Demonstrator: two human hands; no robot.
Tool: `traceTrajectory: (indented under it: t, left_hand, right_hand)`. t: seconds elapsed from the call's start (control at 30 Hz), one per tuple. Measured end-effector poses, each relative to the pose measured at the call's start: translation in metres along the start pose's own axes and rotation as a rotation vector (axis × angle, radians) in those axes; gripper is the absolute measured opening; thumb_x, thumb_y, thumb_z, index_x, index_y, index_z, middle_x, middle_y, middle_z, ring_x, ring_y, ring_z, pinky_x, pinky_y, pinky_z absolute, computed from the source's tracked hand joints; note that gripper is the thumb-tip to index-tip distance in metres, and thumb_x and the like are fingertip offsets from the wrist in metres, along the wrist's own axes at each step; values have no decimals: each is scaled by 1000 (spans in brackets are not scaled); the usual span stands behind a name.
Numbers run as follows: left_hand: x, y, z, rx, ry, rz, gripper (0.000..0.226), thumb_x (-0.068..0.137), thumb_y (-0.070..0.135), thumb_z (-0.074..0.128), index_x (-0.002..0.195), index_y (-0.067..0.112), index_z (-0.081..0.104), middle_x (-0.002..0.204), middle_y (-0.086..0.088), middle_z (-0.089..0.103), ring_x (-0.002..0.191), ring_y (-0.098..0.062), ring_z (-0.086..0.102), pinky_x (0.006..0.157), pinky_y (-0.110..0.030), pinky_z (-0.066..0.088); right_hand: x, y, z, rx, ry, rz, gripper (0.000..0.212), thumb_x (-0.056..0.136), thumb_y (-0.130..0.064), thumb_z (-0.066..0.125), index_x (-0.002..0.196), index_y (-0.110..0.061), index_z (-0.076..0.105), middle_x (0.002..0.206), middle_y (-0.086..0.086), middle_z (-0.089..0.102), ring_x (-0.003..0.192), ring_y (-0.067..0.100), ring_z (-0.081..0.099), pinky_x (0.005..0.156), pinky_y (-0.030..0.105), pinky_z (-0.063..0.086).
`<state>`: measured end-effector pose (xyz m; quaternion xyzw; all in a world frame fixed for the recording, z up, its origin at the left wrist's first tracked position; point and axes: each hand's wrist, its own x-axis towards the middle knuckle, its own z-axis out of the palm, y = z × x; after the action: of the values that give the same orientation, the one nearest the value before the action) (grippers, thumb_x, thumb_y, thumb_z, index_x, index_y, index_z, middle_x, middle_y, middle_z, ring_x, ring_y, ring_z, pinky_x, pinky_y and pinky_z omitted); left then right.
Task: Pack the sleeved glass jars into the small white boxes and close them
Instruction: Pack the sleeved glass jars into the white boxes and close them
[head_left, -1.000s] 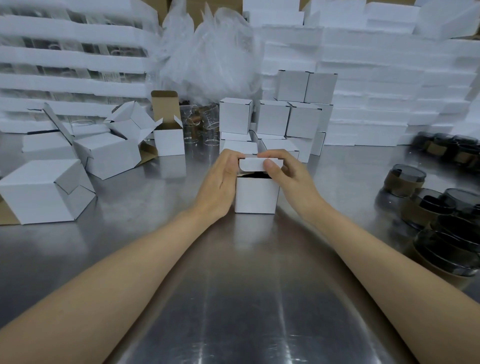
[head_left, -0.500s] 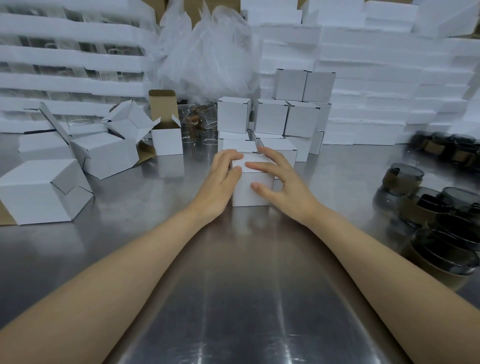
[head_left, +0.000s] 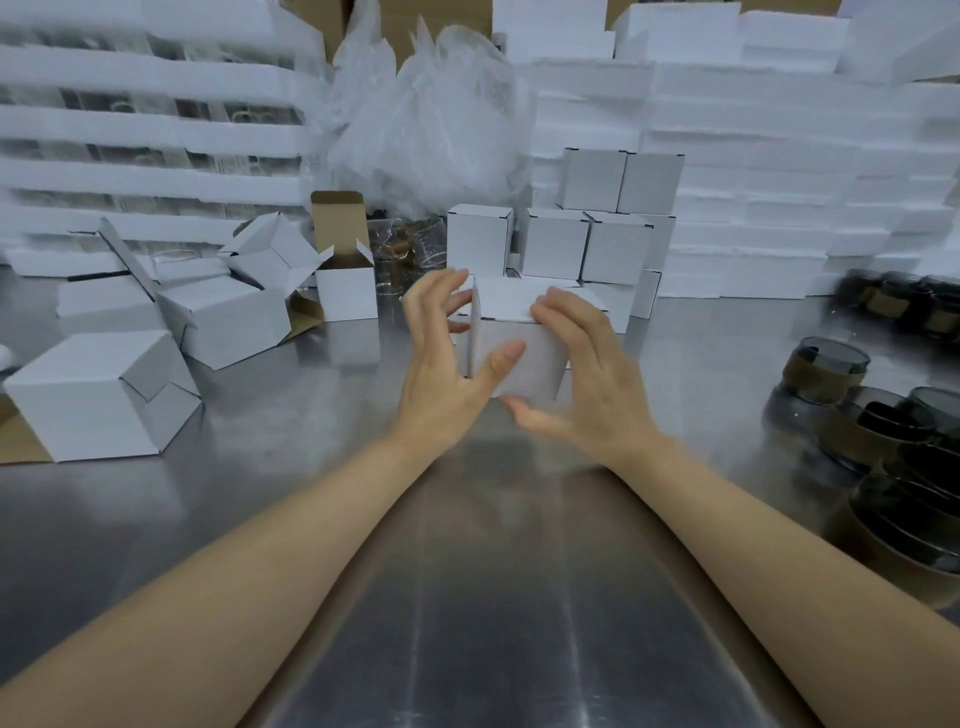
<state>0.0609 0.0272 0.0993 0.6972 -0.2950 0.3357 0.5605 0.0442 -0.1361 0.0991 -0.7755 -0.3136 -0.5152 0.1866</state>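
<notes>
Between the two hands, at the middle of the steel table (head_left: 311, 519), a small white box (head_left: 524, 358) is held with its lid closed. The left hand (head_left: 441, 364) is spread wide, its thumb pressed on the box's front face and its fingers reaching behind the left edge. The right hand (head_left: 582, 374) is cupped over the right side, fingers curled onto the top and thumb under the lower front corner. Closed white boxes (head_left: 592, 228) are stacked just behind. Sleeved glass jars (head_left: 878, 431) are grouped at the right edge, well apart from the hands.
</notes>
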Motion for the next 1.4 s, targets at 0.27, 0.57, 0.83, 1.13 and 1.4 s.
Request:
traceTrajectory:
  t: [0.27,0.57,0.83,1.13,1.4]
  left_hand:
    - [7,-13,4,83,-63,-98,38,94,16,59,129,9,47,136,-3,43,126,-11,43,106,-36,39]
    - [9,-22,4,370,-227,-212,60,94,11,53,148,6,29,158,-6,20,145,-17,12,114,-17,6]
    - [9,-27,3,326,-276,-270,63,93,9,51,150,9,25,161,-4,11,146,-14,11,112,-16,8]
    - [12,-32,-4,395,-53,-501,54,91,3,45,144,8,35,146,-10,35,133,-24,37,104,-29,31]
    - [18,-48,-22,1056,-361,-553,22,95,16,46,97,0,61,111,-21,59,102,-39,56,72,-38,41]
  right_hand:
    - [17,22,29,-72,117,198,78,77,-21,80,138,6,40,143,29,32,137,18,27,99,20,34]
    - [24,35,53,-243,-186,135,42,95,-14,57,137,-13,53,153,22,29,141,39,29,68,38,53]
    - [22,23,44,-220,-339,206,34,93,-11,51,125,-7,61,154,9,34,144,28,28,108,41,30]
    - [7,3,40,-50,-604,546,23,85,-9,42,62,-14,42,70,13,56,73,35,51,51,31,24]
    - [10,4,37,22,-640,582,35,82,-5,42,53,-21,31,57,1,41,65,28,40,51,32,22]
